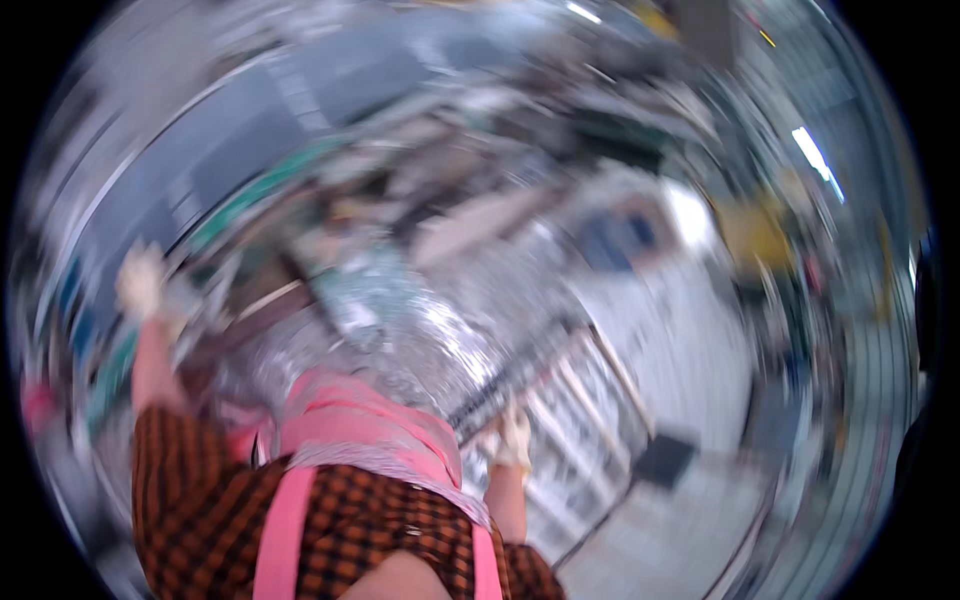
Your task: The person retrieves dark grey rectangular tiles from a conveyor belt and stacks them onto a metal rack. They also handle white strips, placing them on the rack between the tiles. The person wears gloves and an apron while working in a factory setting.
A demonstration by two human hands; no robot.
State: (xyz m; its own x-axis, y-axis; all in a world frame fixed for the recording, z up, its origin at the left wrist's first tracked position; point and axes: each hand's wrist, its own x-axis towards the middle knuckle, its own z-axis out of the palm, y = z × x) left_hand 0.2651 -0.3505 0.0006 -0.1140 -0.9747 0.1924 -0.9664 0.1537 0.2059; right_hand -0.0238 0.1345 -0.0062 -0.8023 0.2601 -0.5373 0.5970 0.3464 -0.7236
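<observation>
Motion blur smears the whole head view. My left hand, in a pale glove, is stretched out to the far left, near the end of the cluttered worktable. Its fingers are too blurred to show whether they hold anything. My right hand, also in a pale glove, is low beside my body at the edge of the shiny, silvery worktop. A rack with pale bars lies just right of it. Whether the right fingers grip the edge cannot be made out. A blurred greenish piece lies on the worktop ahead of me.
Blurred clutter and a brownish board cover the far side of the worktable. A long grey panel curves behind it. To the right are a dark square block by the rack's corner, pale floor and a yellow object.
</observation>
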